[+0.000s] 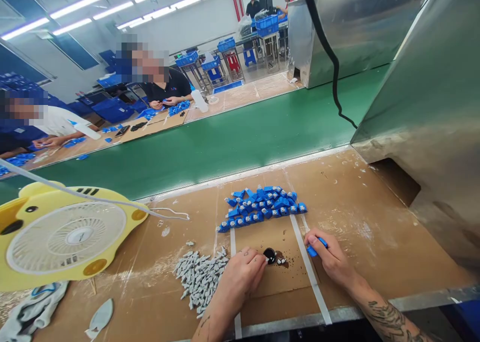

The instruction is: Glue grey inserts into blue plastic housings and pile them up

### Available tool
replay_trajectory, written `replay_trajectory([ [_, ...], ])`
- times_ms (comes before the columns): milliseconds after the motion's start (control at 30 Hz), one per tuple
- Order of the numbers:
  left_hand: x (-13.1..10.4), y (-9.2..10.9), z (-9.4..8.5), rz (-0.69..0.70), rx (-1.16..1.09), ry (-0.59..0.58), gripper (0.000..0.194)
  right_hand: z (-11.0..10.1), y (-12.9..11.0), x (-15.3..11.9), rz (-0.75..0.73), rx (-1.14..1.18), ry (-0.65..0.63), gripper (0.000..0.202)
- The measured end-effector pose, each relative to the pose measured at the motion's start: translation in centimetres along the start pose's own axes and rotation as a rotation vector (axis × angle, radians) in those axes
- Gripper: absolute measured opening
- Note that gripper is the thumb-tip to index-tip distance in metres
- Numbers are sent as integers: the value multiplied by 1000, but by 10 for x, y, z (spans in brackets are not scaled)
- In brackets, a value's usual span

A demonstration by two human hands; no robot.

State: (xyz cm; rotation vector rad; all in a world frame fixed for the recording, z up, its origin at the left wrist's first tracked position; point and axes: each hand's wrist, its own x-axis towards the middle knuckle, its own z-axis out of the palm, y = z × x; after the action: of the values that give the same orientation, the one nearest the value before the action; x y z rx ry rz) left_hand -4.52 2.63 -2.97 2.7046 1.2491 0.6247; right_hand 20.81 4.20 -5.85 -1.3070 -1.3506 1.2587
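My right hand point(330, 259) is closed round a blue plastic piece point(317, 247), held just above the board right of the white tape strip. My left hand point(242, 277) has its fingers pinched together at the left rim of a small round black cup point(269, 254). A pale speck shows at those fingertips, too small to name. Beside the cup lie a few small white bits point(281, 261) on a dark wet stain. A pile of small grey pieces point(200, 277) spreads to the left of my left hand. Beyond the cup, blue plastic pieces with pale tips point(262, 204) stand in uneven rows.
A yellow animal-shaped fan point(71, 234) stands at left, its white cable crossing the table. Near it lie a grey glove point(33, 309) and a fish-shaped grey piece point(101, 318). A green conveyor belt point(225, 137) runs behind; a metal housing point(431, 132) rises at right. Co-workers sit across.
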Motion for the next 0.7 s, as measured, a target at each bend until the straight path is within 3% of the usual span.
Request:
replay_trajectory([
  [133,7,13,-6,-100,-151,161,25,19,-9,0,154,218,105,61],
  [300,16,33,-5,-254,-297,250,17,45,-20,3,276,452,129,65],
  [400,23,41,5,-274,-347,265,19,53,-24,5,280,487,117,62],
  [500,28,48,21,-295,-391,350,22,60,-24,5,284,509,133,58],
  [700,22,46,48,-364,-476,498,20,74,-28,6,272,485,267,52],
])
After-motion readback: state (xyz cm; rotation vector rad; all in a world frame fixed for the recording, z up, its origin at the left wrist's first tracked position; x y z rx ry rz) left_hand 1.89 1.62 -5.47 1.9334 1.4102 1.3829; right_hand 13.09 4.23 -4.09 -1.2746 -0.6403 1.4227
